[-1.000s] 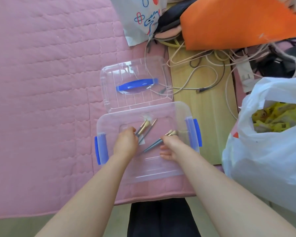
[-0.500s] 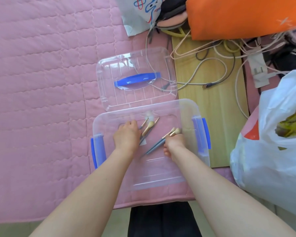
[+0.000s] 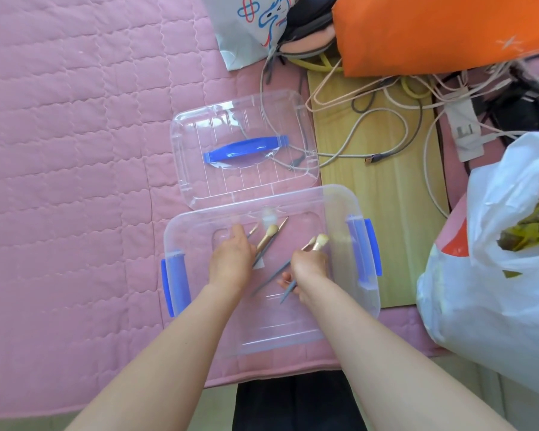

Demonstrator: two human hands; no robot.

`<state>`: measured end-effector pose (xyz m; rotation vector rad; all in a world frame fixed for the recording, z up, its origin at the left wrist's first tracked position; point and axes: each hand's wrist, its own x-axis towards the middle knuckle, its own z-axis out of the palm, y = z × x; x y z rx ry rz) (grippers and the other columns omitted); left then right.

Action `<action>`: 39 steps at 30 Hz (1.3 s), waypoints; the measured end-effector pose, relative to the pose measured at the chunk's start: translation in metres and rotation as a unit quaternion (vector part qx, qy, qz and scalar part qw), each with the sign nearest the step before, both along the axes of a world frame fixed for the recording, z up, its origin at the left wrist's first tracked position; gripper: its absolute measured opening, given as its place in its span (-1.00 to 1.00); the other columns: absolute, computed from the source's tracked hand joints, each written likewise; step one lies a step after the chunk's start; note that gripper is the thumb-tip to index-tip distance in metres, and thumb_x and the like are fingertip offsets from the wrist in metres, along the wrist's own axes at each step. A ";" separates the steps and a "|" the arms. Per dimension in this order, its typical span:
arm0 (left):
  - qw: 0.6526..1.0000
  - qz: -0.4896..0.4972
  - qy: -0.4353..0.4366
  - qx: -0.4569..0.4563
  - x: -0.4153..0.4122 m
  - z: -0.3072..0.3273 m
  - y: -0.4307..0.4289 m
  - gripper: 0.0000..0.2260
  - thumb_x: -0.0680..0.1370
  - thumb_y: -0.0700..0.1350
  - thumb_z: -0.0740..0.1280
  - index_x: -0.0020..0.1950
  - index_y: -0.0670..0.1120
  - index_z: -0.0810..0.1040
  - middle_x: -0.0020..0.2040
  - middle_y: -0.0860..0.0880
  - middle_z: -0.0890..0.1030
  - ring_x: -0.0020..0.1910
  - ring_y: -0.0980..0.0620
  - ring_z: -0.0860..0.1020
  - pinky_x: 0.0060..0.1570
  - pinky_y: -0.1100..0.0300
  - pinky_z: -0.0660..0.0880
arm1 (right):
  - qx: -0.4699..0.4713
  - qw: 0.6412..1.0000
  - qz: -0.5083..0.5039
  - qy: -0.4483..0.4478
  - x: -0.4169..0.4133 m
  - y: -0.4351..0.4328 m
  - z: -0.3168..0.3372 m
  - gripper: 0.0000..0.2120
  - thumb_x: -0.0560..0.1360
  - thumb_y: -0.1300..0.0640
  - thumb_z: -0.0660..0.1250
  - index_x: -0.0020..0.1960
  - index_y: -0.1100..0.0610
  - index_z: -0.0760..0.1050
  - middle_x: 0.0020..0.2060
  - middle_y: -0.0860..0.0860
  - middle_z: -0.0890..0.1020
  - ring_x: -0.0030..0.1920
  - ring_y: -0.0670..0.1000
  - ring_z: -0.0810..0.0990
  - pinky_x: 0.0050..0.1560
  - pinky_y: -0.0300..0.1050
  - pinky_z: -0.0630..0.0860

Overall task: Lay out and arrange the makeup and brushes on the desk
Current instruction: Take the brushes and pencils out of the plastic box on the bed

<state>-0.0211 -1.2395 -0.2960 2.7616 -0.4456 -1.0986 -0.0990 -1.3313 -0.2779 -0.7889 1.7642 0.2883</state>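
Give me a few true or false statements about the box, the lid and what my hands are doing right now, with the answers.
The lid lies off the clear box. True.
The right hand holds nothing. False: it grips brushes.
The left hand and the right are both inside the box. True.
The lid's handle is red. False: it is blue.

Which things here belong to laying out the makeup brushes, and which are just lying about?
Job in hand: left hand holding the first brush bundle; right hand holding the second brush bundle; clear box; lid.

Lying about: cables; power strip; white plastic bag; orange fabric item; printed bag.
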 end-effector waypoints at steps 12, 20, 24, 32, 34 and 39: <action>1.000 -0.020 -0.002 -0.007 -0.001 -0.005 0.006 -0.79 0.58 0.03 0.24 0.01 -0.12 0.41 -0.01 -0.14 0.58 0.00 -0.19 0.53 -0.11 0.00 0.48 | -0.087 0.960 0.236 0.120 0.006 0.003 -0.016 -0.65 0.60 0.15 0.18 0.28 0.37 0.32 0.24 0.24 0.49 0.26 0.21 0.49 0.12 -0.05 0.42; 0.999 -0.005 -0.001 -0.040 -0.004 0.000 -0.001 -0.89 0.56 -0.11 0.19 -0.10 -0.14 0.35 -0.06 -0.21 0.54 -0.05 -0.22 0.49 -0.23 0.03 0.35 | -0.088 0.973 0.197 0.088 0.007 0.004 -0.010 -0.65 0.60 0.15 0.12 0.26 0.39 0.25 0.22 0.29 0.49 0.23 0.27 0.48 0.06 -0.01 0.40; 0.998 -0.049 0.019 -0.038 -0.006 0.004 -0.007 -0.90 0.62 -0.09 0.09 -0.06 -0.09 0.27 -0.08 -0.25 0.58 -0.10 -0.27 0.53 -0.14 -0.06 0.44 | -0.081 0.983 0.162 0.041 0.008 0.004 -0.009 -0.75 0.59 0.14 0.08 0.16 0.30 0.24 0.16 0.29 0.54 0.17 0.27 0.51 0.04 -0.03 0.41; 0.985 -0.168 -0.039 -0.008 -0.015 -0.011 -0.016 -0.71 0.63 0.10 0.11 0.15 -0.11 0.30 -0.02 -0.11 0.57 -0.07 -0.22 0.59 -0.25 0.05 0.39 | -0.055 0.991 0.107 -0.060 0.006 0.003 -0.002 -0.78 0.54 0.17 0.09 0.13 0.26 0.25 -0.13 0.24 0.63 -0.20 0.18 0.60 -0.05 0.08 0.57; 0.983 -0.179 -0.038 0.001 -0.016 -0.014 -0.019 -0.78 0.63 0.02 0.15 0.13 -0.12 0.30 -0.01 -0.13 0.58 -0.08 -0.23 0.58 -0.29 0.06 0.35 | -0.045 0.989 0.121 -0.073 0.005 0.005 -0.003 -0.66 0.45 0.05 0.10 0.13 0.24 0.30 -0.10 0.23 0.63 -0.15 0.21 0.63 -0.01 0.19 0.59; 0.983 -0.183 0.001 0.007 -0.019 -0.007 -0.023 -0.91 0.61 -0.13 0.17 0.04 -0.11 0.29 -0.01 -0.15 0.56 -0.09 -0.23 0.55 -0.27 0.07 0.33 | -0.011 0.984 0.144 -0.106 -0.001 -0.001 0.004 -0.78 0.49 0.13 0.12 0.09 0.16 0.40 -0.14 0.14 0.59 -0.07 0.21 0.64 -0.04 0.24 0.60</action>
